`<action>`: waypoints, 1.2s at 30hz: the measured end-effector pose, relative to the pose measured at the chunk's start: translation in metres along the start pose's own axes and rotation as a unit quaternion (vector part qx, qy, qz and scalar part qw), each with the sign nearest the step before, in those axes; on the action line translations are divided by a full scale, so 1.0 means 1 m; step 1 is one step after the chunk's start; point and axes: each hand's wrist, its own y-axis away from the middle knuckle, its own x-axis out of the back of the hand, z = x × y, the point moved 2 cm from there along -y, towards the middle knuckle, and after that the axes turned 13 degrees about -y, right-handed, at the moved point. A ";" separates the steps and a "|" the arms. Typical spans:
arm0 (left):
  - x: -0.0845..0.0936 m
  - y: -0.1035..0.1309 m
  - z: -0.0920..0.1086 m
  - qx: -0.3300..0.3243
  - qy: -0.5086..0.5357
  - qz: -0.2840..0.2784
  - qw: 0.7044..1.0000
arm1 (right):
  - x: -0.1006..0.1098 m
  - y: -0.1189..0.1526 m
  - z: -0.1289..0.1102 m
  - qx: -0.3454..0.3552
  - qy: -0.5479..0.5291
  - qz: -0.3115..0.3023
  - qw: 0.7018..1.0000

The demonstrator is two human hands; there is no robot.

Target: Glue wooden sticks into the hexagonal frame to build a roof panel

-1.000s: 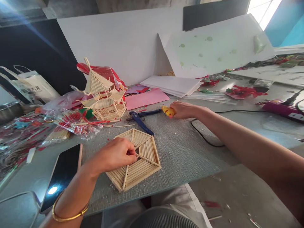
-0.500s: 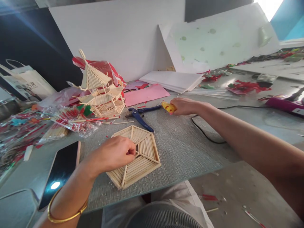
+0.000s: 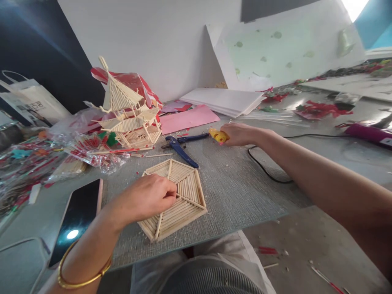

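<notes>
My left hand [image 3: 153, 196] is closed, its thumb and fingers pinched together over the middle of a six-sided panel of thin wooden sticks [image 3: 183, 220]. What the fingertips hold, if anything, is hidden. Farther off, my right hand [image 3: 239, 134] is wrapped round a small yellow object [image 3: 218, 136] whose kind I cannot make out. Its front end comes close to one handle of a blue-handled cutter [image 3: 183, 155], which lies with its handles spread behind the panel. At the back left stands a tiered pagoda model [image 3: 128, 118] built from the same kind of sticks.
A phone [image 3: 78, 220] lies left of my forearm. Plastic-wrapped sticks [image 3: 92, 153] crowd the left side. Pink paper [image 3: 190, 118] and white boards [image 3: 226, 100] lie at the back. A black cord [image 3: 266, 173] loops below my right arm, with a purple object [image 3: 367, 132] at far right.
Both hands keep nearly the same place and grip. The view has shifted slightly; the panel and cutter lie as before.
</notes>
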 end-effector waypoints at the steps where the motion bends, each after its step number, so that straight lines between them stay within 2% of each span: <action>1: 0.000 0.000 -0.001 -0.005 0.000 0.000 1.000 | 0.000 0.000 0.000 0.000 0.000 -0.001 1.000; 14: 0.009 -0.002 0.005 -0.013 -0.002 -0.027 1.000 | 0.004 0.002 -0.006 -0.017 -0.021 -0.014 1.000; 30: -0.001 0.000 0.001 0.030 0.052 0.015 0.998 | 0.004 0.002 -0.009 0.002 0.011 -0.020 1.000; 36: -0.006 0.000 0.001 0.018 0.058 0.023 0.998 | 0.003 0.002 -0.006 -0.002 0.002 -0.012 1.000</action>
